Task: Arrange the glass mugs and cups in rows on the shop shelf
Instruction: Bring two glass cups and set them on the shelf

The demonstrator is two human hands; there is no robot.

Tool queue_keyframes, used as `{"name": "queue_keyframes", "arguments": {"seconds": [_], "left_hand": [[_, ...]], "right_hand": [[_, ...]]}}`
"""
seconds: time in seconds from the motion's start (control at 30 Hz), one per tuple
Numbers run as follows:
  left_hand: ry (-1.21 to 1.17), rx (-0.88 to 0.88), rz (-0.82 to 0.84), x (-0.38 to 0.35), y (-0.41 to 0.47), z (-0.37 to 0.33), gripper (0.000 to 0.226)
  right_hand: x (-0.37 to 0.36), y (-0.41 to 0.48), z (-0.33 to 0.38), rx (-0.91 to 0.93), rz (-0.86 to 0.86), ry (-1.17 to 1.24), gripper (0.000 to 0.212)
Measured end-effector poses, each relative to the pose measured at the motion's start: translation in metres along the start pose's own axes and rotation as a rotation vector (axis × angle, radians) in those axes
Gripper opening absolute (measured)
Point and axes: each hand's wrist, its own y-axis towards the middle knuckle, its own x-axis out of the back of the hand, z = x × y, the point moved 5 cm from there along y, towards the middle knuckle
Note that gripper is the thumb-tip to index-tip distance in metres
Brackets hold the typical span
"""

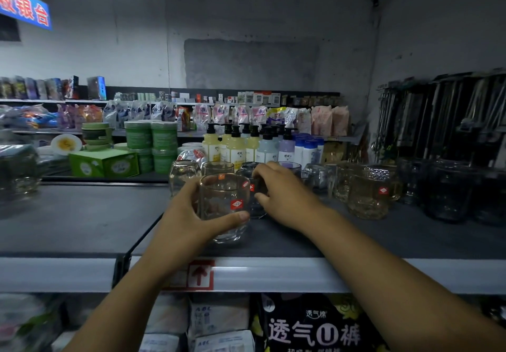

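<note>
Near the shelf edge [273,272], left hand [189,214] grips a glass [224,203].

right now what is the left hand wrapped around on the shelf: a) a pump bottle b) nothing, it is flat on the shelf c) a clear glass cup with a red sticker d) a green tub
c: the left hand curls round a clear glass cup with a red sticker, thumb across its front, standing near the front edge of the shelf; the pump bottles and green tubs stand farther back, untouched.
</note>
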Motion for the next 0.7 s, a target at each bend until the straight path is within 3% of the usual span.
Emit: {"name": "queue_keyframes", "arguments": {"seconds": [0.13,0.2,0.27,0.33,0.4,0.53,0.7], "left_hand": [[0.006,-0.015,-0.010,-0.005,-0.002,-0.009,0.074],[-0.008,-0.018,-0.004,-0.011,-0.001,-0.015,0.075],[-0.017,-0.031,0.048,-0.025,0.000,-0.025,0.074],[-0.020,-0.082,0.102,-0.045,-0.001,-0.038,0.064],[-0.010,-0.149,0.126,-0.067,0.000,-0.053,0.057],[-0.027,-0.154,0.190,-0.110,0.008,-0.058,0.059],[0.162,-0.149,0.304,-0.138,0.010,-0.049,0.090]], "right_hand": [[0.026,-0.017,0.002,0.016,-0.161,0.120,0.016],[0.041,-0.033,0.000,-0.017,-0.191,0.364,0.017],[0.046,-0.051,-0.005,-0.079,-0.072,0.600,0.045],[0.047,-0.067,-0.015,-0.141,0.052,0.659,0.077],[0.052,-0.079,-0.027,-0.178,0.063,0.659,0.087],[0.068,-0.097,-0.062,-0.283,-0.085,0.668,0.080],[0.073,-0.113,-0.098,-0.391,-0.114,0.590,0.071]]}}
